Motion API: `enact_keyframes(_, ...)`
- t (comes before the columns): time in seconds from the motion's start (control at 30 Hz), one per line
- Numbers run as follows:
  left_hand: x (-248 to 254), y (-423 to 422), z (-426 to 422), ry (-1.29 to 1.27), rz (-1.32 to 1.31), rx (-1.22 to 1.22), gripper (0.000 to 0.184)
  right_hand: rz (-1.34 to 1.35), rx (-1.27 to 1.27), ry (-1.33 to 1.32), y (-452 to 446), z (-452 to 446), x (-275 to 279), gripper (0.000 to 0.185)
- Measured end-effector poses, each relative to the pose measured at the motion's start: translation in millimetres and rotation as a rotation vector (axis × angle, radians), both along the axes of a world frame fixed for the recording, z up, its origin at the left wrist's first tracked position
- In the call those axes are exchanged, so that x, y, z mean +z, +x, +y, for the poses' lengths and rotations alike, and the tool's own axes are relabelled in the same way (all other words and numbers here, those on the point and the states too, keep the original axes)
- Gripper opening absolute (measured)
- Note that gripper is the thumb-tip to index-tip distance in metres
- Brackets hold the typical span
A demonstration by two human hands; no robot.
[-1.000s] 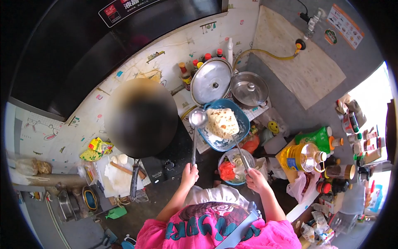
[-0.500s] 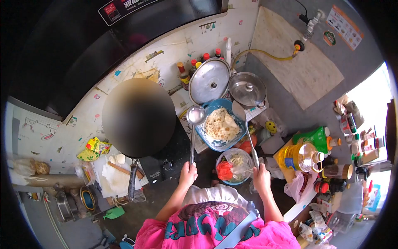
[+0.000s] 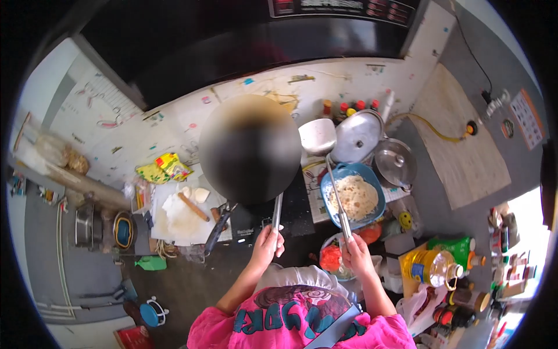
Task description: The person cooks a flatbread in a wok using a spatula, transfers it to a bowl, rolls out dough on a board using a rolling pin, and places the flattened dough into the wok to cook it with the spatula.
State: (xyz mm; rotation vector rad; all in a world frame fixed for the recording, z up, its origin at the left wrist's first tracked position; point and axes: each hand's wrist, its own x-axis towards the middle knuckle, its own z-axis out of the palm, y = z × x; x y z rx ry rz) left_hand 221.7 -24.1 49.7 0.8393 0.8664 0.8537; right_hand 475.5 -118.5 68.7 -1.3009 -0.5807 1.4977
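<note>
My left hand (image 3: 267,244) grips the metal handle of the ladle (image 3: 278,210), whose far end lies behind or within the blurred round area. In my right hand (image 3: 356,254) is the long handle of a spatula (image 3: 317,137), its wide metal blade left of the leaning lid. Browned flatbread (image 3: 356,198) lies in a blue basin (image 3: 379,215), right of the spatula handle. Below the basin, partly behind my right hand, is a bowl with red and pale food (image 3: 331,257). A dark blurred disc (image 3: 250,150) hides the pan on the stove (image 3: 299,215).
A metal lid (image 3: 358,136) and a lidded glass pot (image 3: 395,163) stand behind the basin. The pan's black handle (image 3: 217,232) points toward the front left. A white board (image 3: 174,224) with a rolling pin (image 3: 193,206) lies left. An oil bottle (image 3: 430,267) stands right.
The view has turned left. The spatula has left the flatbread and moved to the left of the basin. The ladle has moved left, its bowl now out of sight at the blurred area.
</note>
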Motion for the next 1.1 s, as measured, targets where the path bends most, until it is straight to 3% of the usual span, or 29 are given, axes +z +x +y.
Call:
enact_keyframes(0.13,-8.4,-33.7,22.0,-0.084,0.073,0.100,0.026,-0.157,0.092,0.004,-39.3,53.7,3.6,0.020)
enact_keyframes(0.2,-11.3,-46.5,36.2,-0.170,0.085,0.112,0.027,-0.391,0.133,0.130,-57.9,79.0,-32.5,0.021)
enact_keyframes(0.23,-13.8,-50.9,42.5,-0.215,0.078,0.108,0.027,-0.484,0.157,0.070,-64.1,87.1,-36.6,0.021)
enact_keyframes(0.33,-23.1,-60.7,56.8,-0.316,0.067,0.078,0.026,-1.063,0.043,0.441,-91.7,106.9,-41.8,0.023)
enact_keyframes(0.47,-34.2,-71.5,69.4,-0.354,-0.002,0.031,0.021,-1.202,0.104,0.254,-118.3,126.2,-35.4,0.029)
enact_keyframes(0.67,-30.4,-83.8,85.5,-0.409,-0.201,-0.054,0.016,-1.370,0.078,0.225,-150.7,145.7,-39.4,0.027)
enact_keyframes(0.87,-29.3,-109.3,68.5,-0.187,-0.049,-0.052,0.018,-1.364,0.044,0.088,-177.7,151.3,-39.5,0.030)
enact_keyframes(1.1,-14.9,-147.9,42.6,-0.017,0.042,0.005,0.031,-1.428,0.024,0.241,-184.6,149.2,-56.1,0.040)
